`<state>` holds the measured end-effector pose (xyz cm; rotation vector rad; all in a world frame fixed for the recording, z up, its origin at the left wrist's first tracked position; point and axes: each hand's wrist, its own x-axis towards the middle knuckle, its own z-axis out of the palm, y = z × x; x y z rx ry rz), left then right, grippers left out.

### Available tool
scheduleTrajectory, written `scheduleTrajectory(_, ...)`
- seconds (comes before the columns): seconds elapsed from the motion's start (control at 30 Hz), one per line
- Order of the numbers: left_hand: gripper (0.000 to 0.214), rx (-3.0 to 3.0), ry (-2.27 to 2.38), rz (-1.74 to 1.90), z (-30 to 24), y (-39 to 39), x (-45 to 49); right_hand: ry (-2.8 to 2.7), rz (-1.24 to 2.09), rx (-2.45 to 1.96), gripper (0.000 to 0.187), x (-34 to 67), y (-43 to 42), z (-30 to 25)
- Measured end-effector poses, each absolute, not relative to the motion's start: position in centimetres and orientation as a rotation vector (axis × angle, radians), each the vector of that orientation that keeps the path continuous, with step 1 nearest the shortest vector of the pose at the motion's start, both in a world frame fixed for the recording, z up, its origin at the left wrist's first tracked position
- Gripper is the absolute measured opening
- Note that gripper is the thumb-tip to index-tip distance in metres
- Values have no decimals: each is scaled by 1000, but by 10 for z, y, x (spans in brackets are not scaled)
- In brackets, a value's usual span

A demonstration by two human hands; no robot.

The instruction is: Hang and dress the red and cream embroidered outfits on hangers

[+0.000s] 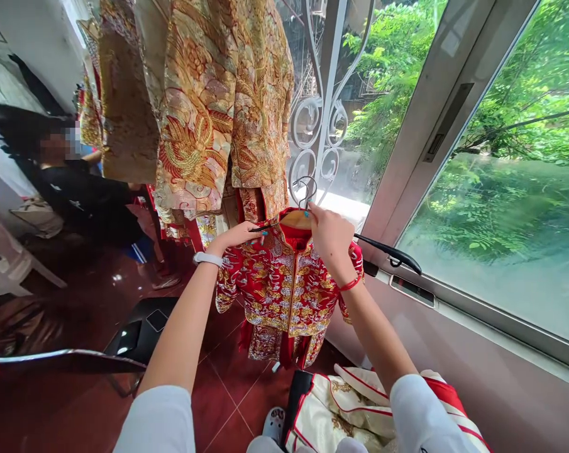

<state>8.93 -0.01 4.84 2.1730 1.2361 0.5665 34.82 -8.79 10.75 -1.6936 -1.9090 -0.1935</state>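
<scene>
A short red jacket (291, 283) with dense gold and silver embroidery hangs in front of me, its front facing me. Inside its collar shows a wooden clothes hanger (296, 219), and thin metal hooks rise above it. My left hand (238, 235), with a white band at the wrist, is closed at the jacket's shoulder on the left. My right hand (334, 236) is closed beside the collar, its fingertips at the hanger near the hook. A black hanger arm (390, 248) sticks out to the right, behind my right wrist. Red embroidered cloth hangs below the jacket.
Gold embroidered garments (194, 119) hang at upper left. A window (501, 220) with a sill is on the right. White garments with red trim (345, 402) lie low by my legs. Phones lie on a black stool (145, 321). A person in black (86, 201) is at left.
</scene>
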Motion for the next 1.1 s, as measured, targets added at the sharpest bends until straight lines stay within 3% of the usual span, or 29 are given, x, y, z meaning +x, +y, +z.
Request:
scheduleTrajectory(0.37,61,2059,1214,617,39,23,77,-1843,-143,-1618,39,318,-87,103)
scheduleTrajectory(0.67,67,2043,1235,1054,20,33,74,-1894,-51,-1624,42,286,-112,111)
scheduleTrajectory(0.77,67,2082,1314,1012,8,29,65,-1974,-41,-1554,45,283,-108,101)
scheduleTrajectory(0.87,61,2110,1400,926,8,21,59,-1976,-28,-1551,45,298,-97,84)
scheduleTrajectory(1.1,38,2124,1670,1120,37,-12,71,-1827,-20,-1231,45,340,-93,78)
